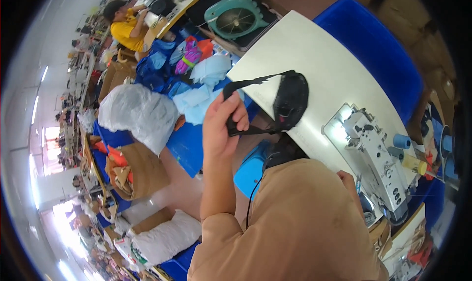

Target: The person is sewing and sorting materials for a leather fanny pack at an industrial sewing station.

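My left hand is raised near the table's left edge, its fingers closed round a black strap. The strap loops out to a small black pouch-like piece hanging over the white table. My right hand shows only in part beside my tan-clothed body, low near the white sewing machine; its fingers are mostly hidden. Thread cones stand at the machine's right.
Blue bins flank the table. Left are light-blue fabric pieces, a filled plastic bag and cardboard boxes. A green fan lies at the back. A co-worker in yellow works at the upper left.
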The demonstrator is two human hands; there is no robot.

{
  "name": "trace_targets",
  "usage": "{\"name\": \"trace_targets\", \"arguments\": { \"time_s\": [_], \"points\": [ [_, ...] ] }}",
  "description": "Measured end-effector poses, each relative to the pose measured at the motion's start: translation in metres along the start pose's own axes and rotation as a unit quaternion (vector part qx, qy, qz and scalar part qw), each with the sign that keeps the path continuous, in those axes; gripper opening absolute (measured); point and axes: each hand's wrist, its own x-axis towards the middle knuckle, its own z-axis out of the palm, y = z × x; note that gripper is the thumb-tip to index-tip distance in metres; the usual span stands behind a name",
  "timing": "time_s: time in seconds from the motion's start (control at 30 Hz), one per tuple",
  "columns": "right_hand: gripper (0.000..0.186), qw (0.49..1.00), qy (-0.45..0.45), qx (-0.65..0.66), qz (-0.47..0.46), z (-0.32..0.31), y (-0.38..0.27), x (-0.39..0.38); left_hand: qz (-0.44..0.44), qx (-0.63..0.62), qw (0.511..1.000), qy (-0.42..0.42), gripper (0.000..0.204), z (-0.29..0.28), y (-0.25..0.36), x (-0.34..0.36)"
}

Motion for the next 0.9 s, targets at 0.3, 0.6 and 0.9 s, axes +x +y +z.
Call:
{"name": "trace_targets", "arguments": {
  "time_s": [0.3,0.6,0.9],
  "points": [
    [0.023,0.999,-0.039,-0.003,-0.038,-0.006,0.008,0.018,0.156,0.094,0.968,0.172,0.016,-0.074,0.040,-0.097],
    [0.026,0.995,-0.088,-0.021,-0.046,0.017,-0.024,0.048,0.138,0.106,0.889,0.424,0.016,-0.284,0.075,-0.143],
    [0.025,0.994,-0.067,-0.068,-0.053,0.058,-0.103,0.102,0.208,-0.010,0.816,0.539,0.016,-0.436,0.069,-0.114]
  ]
}}
